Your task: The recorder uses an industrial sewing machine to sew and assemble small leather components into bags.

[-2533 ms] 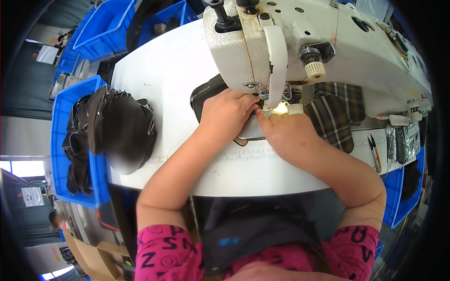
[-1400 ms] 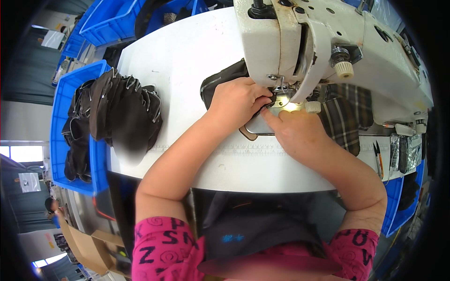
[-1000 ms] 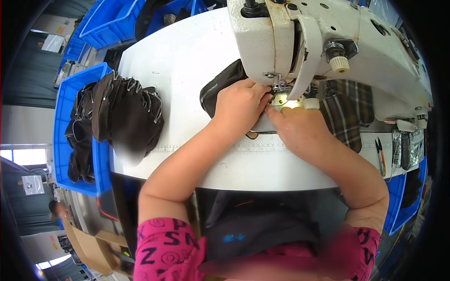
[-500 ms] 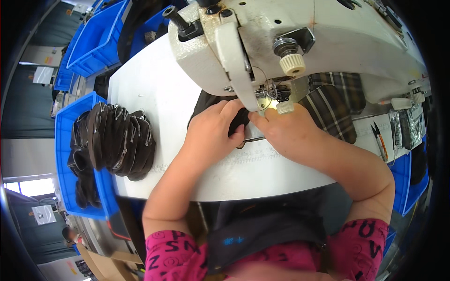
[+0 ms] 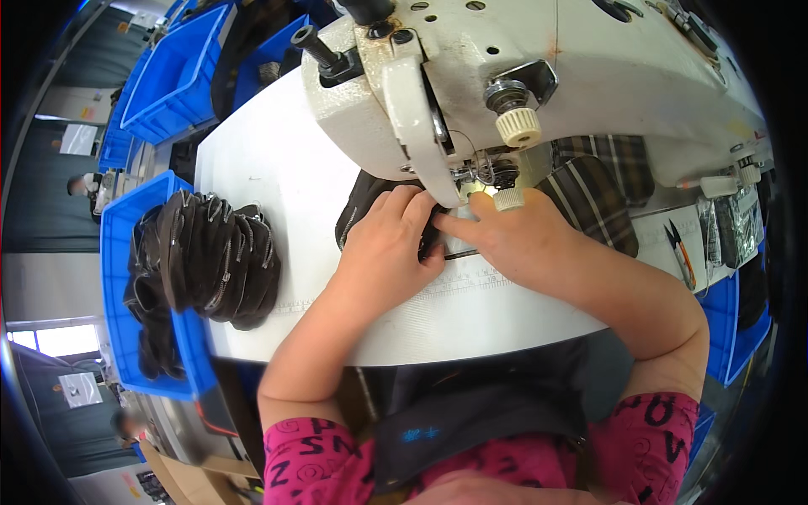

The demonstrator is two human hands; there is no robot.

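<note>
A dark fabric piece with a zipper along its left edge [image 5: 357, 202] lies under the head of the white sewing machine [image 5: 366, 126], close to the lit needle area. My left hand [image 5: 389, 237] is closed on this piece, fingers bent over its top and thumb at its near side. From the right, my right hand [image 5: 528, 237] reaches in with its thumb and a finger against the edge of the same piece, just below the presser area. Its other fingertips are partly hidden behind the machine's parts. Plaid fabric pieces [image 5: 593, 198] lie beyond my right hand.
A stack of dark zippered pouches [image 5: 223, 261] leans at the left, partly over a blue bin [image 5: 189, 349]. Orange-and-black thread snips [image 5: 680, 252] lie at the right beside clear plastic packets [image 5: 736, 227]. Another blue bin [image 5: 172, 84] stands at the far left.
My left hand has shifted slightly down and right, and more of the dark piece with its zipper shows left of it. My right hand stays nearly in place.
</note>
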